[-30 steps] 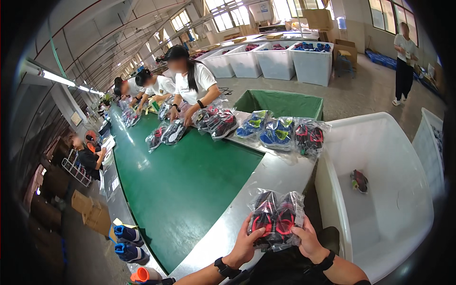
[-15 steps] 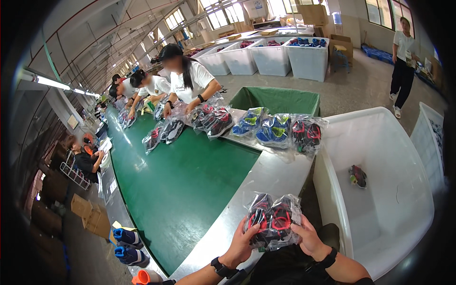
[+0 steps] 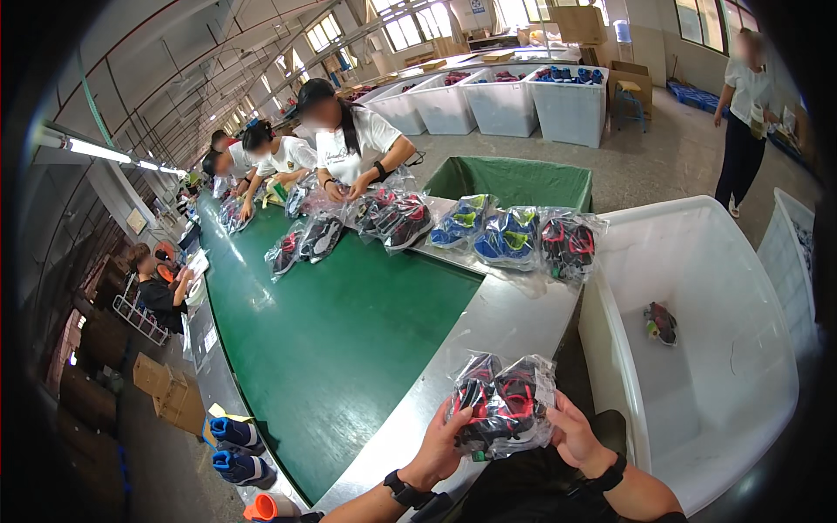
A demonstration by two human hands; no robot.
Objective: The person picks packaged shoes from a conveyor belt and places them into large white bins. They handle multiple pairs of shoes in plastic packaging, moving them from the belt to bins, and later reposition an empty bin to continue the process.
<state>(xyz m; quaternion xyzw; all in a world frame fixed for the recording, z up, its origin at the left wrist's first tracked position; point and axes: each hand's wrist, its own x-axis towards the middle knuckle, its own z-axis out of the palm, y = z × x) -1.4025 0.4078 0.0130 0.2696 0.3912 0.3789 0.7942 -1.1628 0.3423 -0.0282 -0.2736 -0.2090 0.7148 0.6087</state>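
Observation:
Between my two hands is a clear plastic bag with a pair of black and red shoes [image 3: 506, 403], held above the metal edge of the table. My left hand [image 3: 443, 443] grips its left side, thumb on top. The right side is gripped by my right hand [image 3: 575, 433]; its fingers are partly hidden under the bag. Ahead on the metal ledge sit bagged blue and green shoes [image 3: 508, 237] and another bagged black and red pair [image 3: 568, 245]. More bagged shoes [image 3: 397, 218] lie farther left, at the belt's edge.
A green conveyor belt [image 3: 340, 331] runs away to the left, with several people working along it. To my right stands a large white bin [image 3: 732, 349] holding one bagged shoe bundle [image 3: 660, 323]. Blue shoes [image 3: 237, 449] and an orange cup [image 3: 264, 506] are at the lower left.
The bagged shoes stay in my hands, shifted very slightly. The nearest worker's hands have drawn together over a bag. The person at far right has walked closer.

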